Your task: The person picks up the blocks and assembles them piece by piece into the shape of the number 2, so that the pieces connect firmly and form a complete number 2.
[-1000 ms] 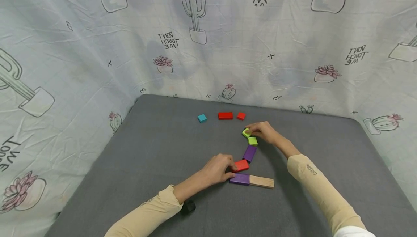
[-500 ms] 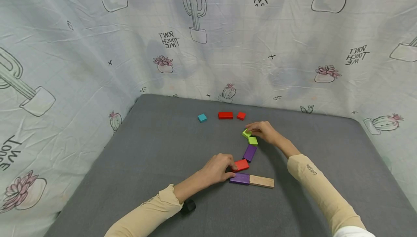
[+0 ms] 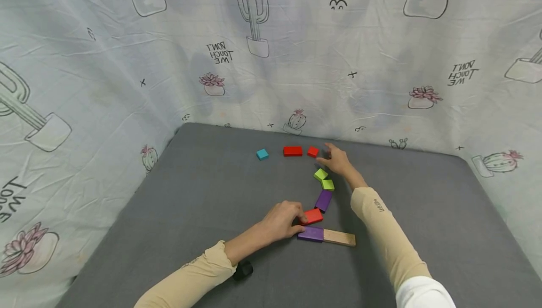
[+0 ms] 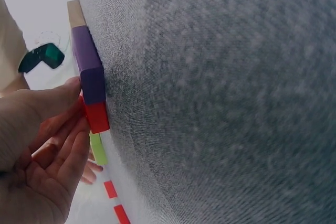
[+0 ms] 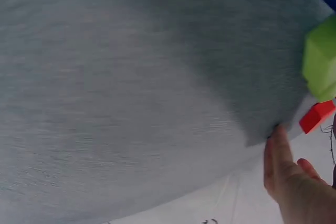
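Note:
My left hand [image 3: 281, 220] rests at the left ends of two blocks. Its thumb touches the purple block [image 3: 311, 233], while its fingers touch the red block [image 3: 314, 216] behind. A plain wooden block [image 3: 339, 237] lies end to end with the purple one. From the red block a curved row runs back through another purple block [image 3: 323, 200], a green block [image 3: 328, 185] and a second green block [image 3: 320, 174]. Holding nothing, my right hand [image 3: 337, 160] spreads thumb and fingers just right of a small red block [image 3: 313, 152], apart from it.
Left of the small red block lie a longer red block [image 3: 292, 151] and a blue block [image 3: 262, 154]. A black object [image 3: 243, 270] sits by the left wrist. Grey cloth [image 3: 203, 195] covers the table, and a cactus-print curtain [image 3: 313, 59] stands behind and at the left.
My right hand has let go of the farther green block and moved back toward the small red block, its fingers spreading. The left hand stays in place.

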The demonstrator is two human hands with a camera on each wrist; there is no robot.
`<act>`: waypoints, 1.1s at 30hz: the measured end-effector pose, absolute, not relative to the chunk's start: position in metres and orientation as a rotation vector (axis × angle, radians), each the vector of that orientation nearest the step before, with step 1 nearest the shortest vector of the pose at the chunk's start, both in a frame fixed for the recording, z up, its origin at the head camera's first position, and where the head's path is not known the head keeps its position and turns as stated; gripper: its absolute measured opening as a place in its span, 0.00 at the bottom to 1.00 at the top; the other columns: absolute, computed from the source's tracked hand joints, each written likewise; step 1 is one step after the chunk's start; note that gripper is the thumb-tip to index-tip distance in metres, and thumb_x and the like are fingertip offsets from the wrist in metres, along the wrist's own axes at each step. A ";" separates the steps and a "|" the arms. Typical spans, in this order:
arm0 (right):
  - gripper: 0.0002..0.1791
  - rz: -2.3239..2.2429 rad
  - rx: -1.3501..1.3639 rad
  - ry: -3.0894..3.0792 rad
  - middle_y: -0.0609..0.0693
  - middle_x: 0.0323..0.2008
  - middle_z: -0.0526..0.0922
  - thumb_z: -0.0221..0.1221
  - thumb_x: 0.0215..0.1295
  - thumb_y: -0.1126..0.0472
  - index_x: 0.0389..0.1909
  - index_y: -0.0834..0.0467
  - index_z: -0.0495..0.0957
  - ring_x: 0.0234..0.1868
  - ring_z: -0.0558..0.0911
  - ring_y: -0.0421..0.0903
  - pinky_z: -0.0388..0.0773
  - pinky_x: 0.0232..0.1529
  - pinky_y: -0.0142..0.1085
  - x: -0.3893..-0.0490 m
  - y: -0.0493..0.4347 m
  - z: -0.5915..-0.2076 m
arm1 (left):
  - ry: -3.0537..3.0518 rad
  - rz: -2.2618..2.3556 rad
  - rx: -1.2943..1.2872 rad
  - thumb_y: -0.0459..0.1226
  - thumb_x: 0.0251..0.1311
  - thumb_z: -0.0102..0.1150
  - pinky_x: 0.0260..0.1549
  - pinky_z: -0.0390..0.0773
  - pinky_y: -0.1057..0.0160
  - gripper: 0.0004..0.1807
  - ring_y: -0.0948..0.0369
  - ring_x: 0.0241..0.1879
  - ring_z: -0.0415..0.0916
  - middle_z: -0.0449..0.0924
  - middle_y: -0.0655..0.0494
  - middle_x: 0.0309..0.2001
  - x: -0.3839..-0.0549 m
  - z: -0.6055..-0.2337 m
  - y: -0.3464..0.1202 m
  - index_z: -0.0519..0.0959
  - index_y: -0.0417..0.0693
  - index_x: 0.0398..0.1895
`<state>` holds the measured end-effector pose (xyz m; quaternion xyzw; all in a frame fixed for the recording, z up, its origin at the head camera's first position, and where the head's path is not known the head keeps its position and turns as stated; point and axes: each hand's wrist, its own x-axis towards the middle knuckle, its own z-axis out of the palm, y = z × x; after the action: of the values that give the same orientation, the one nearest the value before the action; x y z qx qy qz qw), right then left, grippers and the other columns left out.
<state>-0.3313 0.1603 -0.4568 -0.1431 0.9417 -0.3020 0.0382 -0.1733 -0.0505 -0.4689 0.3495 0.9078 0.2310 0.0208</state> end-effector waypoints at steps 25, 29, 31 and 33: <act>0.20 -0.846 -0.218 3.090 0.69 0.45 0.80 0.64 0.54 0.69 0.48 0.74 0.77 0.48 0.77 0.62 0.70 0.54 0.50 -0.348 0.145 -0.441 | 2.811 0.741 1.108 0.38 0.51 0.72 0.37 0.77 0.72 0.09 0.66 0.36 0.79 0.80 0.61 0.33 -0.174 -0.469 -0.050 0.87 0.47 0.36; 0.20 -1.055 -0.197 3.127 0.68 0.43 0.82 0.65 0.53 0.67 0.46 0.74 0.79 0.47 0.78 0.63 0.62 0.60 0.52 -0.345 0.153 -0.433 | 2.812 0.723 1.071 0.38 0.52 0.72 0.38 0.77 0.71 0.10 0.66 0.36 0.79 0.80 0.61 0.33 -0.174 -0.468 -0.050 0.87 0.48 0.38; 0.20 -1.159 -0.169 3.112 0.68 0.42 0.82 0.65 0.54 0.66 0.47 0.73 0.80 0.46 0.79 0.62 0.59 0.62 0.52 -0.342 0.155 -0.431 | 2.812 0.716 1.062 0.38 0.52 0.71 0.38 0.77 0.71 0.10 0.67 0.36 0.79 0.80 0.62 0.33 -0.173 -0.467 -0.050 0.87 0.48 0.38; 0.20 -1.246 -0.137 3.096 0.67 0.42 0.82 0.65 0.55 0.65 0.47 0.72 0.80 0.45 0.79 0.61 0.56 0.63 0.52 -0.339 0.158 -0.432 | 2.814 0.711 1.063 0.38 0.52 0.71 0.38 0.77 0.71 0.09 0.67 0.37 0.79 0.80 0.62 0.33 -0.173 -0.468 -0.051 0.87 0.48 0.37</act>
<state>-0.3390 0.1575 -0.4315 -0.0408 0.9224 -0.3712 -0.0991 -0.1733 -0.0510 -0.4675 0.3437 0.9102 0.2299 0.0254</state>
